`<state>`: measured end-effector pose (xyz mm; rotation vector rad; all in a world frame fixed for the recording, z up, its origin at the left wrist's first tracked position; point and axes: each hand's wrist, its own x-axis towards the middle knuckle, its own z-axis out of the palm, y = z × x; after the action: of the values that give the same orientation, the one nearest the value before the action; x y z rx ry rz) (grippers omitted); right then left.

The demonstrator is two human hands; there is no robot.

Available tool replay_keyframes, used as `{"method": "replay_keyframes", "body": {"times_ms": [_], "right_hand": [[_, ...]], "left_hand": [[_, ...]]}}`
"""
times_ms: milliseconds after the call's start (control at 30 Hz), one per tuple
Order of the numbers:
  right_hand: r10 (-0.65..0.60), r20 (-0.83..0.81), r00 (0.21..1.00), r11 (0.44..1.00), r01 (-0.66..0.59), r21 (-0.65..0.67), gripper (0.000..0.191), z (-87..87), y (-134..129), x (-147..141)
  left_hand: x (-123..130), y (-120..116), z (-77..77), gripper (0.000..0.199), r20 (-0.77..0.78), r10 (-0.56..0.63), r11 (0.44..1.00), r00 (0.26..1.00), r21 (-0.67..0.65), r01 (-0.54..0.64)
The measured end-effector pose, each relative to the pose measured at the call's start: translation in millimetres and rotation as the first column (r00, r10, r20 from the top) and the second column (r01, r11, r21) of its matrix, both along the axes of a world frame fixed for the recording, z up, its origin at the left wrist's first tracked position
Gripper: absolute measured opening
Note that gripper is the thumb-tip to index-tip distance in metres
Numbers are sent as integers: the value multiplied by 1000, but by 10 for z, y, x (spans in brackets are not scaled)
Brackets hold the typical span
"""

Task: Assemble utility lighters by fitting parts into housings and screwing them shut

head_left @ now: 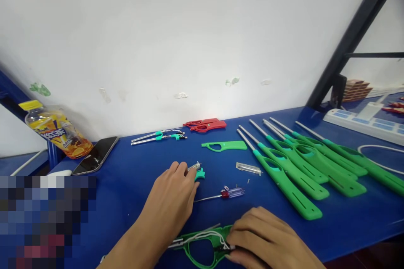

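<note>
The right hand (263, 239) pinches the handle end of an open green lighter shell (215, 241) at the tabletop's (116, 206) near edge, white wires (205, 234) running along it. The left hand (175, 193) curls over a teal trigger (200, 173) and clear fuel tank (195, 166); whether it grips either, I cannot tell. The step seems to be loading the shell; the next move likely calls for fitting the trigger without shifting the wires. Beyond lie a screwdriver (234, 193), a green half-shell (232, 146) and, toward the right edge, assembled green lighters (285, 180)

Bright diffuse light on wall (189, 42), soft shadows, stretched edges, lower left pixelated
</note>
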<state>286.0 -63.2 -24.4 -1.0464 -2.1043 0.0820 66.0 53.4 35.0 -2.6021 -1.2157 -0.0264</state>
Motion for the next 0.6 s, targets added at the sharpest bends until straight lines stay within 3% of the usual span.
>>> {"method": "replay_keyframes", "body": {"times_ms": [200,333,367,467,567,600], "right_hand": [[-10,13,1000,1000,10,-11,21,-5,21,-10],[-14,28,1000,999,15,-36,20,-23,23,-15],[-22,31,999,999,23,-43,21,-33,16,-15],[-27,29,999,996,30,-84,24,-58,-17,-12],[-17,3,1000,989,18,-149,23,-50,-43,-14],[-20,-5,1000,987,19,-163,21,-39,-47,-16]], "left_hand": [[89,76,-50,26,-85,51,998,995,-29,-53],[48,72,-56,8,-24,18,1000,1000,24,-18],[12,51,-54,4,7,2,999,1000,47,-2],[-178,-91,-57,23,108,-72,990,992,132,57],[-427,-348,-101,42,178,-226,962,958,196,191],[-500,-446,-127,42,257,-277,939,926,276,204]]}}
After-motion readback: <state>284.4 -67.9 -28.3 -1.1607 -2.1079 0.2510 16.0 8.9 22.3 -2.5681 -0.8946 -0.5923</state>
